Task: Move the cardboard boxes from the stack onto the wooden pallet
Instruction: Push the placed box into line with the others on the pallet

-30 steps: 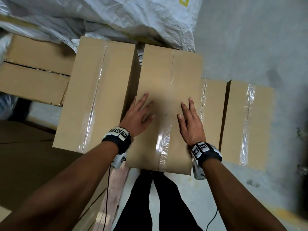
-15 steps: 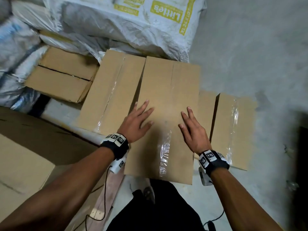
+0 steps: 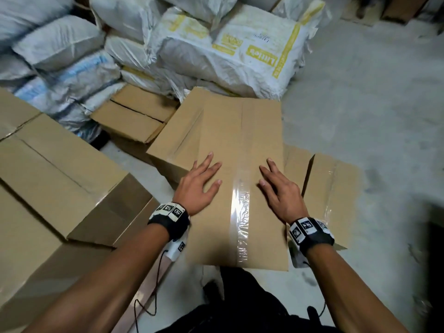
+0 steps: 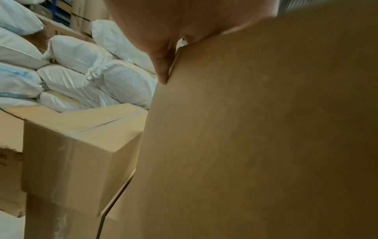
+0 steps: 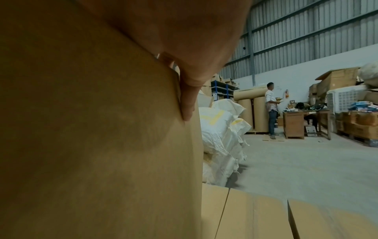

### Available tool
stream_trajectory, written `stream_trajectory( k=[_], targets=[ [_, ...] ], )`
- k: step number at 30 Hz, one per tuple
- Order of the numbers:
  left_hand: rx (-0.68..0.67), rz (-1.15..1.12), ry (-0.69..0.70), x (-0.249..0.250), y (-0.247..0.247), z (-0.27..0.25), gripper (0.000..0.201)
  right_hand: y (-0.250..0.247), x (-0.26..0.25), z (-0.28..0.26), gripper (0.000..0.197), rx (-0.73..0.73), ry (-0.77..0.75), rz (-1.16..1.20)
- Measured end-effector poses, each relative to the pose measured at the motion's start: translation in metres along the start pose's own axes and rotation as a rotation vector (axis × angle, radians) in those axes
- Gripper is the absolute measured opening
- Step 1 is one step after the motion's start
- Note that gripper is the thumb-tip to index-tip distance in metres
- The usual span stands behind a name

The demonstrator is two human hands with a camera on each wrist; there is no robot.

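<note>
My left hand (image 3: 200,182) and right hand (image 3: 280,189) lie flat, fingers spread, on the smooth brown cardboard box (image 3: 240,145); glossy clear tape (image 3: 240,212) wrinkles between them.

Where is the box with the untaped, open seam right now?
In the head view the open-seam box lies on the floor, upper left of centre, against the white sacks and left of the box under both hands.

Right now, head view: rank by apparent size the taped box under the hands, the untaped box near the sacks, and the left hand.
1. Taped box, largest; both the left hand and right hand lie flat on it.
2. Untaped box; it sits farther from the camera and is partly hidden, so its true size is unsure.
3. Left hand, smallest.
</note>
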State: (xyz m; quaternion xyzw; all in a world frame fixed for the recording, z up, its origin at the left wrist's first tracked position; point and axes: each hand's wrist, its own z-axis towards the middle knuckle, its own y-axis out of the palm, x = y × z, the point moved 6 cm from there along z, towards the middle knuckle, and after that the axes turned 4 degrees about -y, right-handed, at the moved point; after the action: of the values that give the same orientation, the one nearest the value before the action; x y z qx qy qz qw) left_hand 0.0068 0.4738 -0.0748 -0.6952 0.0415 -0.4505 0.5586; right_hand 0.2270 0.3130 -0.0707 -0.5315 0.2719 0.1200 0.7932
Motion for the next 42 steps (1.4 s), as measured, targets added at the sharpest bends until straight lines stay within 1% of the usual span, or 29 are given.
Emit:
stream_trajectory(
  k=[4, 8, 14, 18, 21, 25, 31, 34, 39, 42],
  targets=[
    [0.057, -0.003, -0.003, 0.019, -0.012, -0.043, 0.057, -0.019, -0.023, -0.026, 0.048, -0.012, -0.038, -0.013],
    [0.118, 0.019, -0.014, 0.033, -0.021, -0.076, 0.058, -0.037, -0.04, -0.04, 0.048, -0.017, -0.089, -0.008],
    [0.255, 0.039, -0.093, 0.054, -0.036, -0.128, 0.058, -0.055, -0.064, -0.044, 0.057, -0.067, -0.24, 0.055],
    [0.361, 0.059, -0.19, 0.069, -0.041, -0.17, 0.056, -0.063, -0.079, -0.05, 0.053, -0.132, -0.321, 0.123],
    [0.437, 0.076, -0.243, 0.078, -0.037, -0.21, 0.055, -0.066, -0.093, -0.061, 0.05, -0.171, -0.422, 0.168],
    [0.486, 0.098, -0.421, 0.083, -0.03, -0.277, 0.057, -0.052, -0.118, -0.084, 0.048, -0.255, -0.499, 0.222],
    [0.612, 0.144, -0.613, 0.084, -0.044, -0.401, 0.056, -0.011, -0.191, -0.133, 0.052, -0.416, -0.649, 0.335],
    [0.677, 0.146, -0.722, 0.082, -0.056, -0.462, 0.055, 0.01, -0.239, -0.157, 0.056, -0.48, -0.733, 0.367],
    [0.813, 0.171, -0.834, 0.079, -0.079, -0.559, 0.054, 0.043, -0.327, -0.201, 0.06, -0.573, -0.871, 0.39],
    [0.861, 0.181, -0.893, 0.065, -0.091, -0.615, 0.054, 0.066, -0.379, -0.23, 0.058, -0.614, -0.909, 0.412]
  ],
)
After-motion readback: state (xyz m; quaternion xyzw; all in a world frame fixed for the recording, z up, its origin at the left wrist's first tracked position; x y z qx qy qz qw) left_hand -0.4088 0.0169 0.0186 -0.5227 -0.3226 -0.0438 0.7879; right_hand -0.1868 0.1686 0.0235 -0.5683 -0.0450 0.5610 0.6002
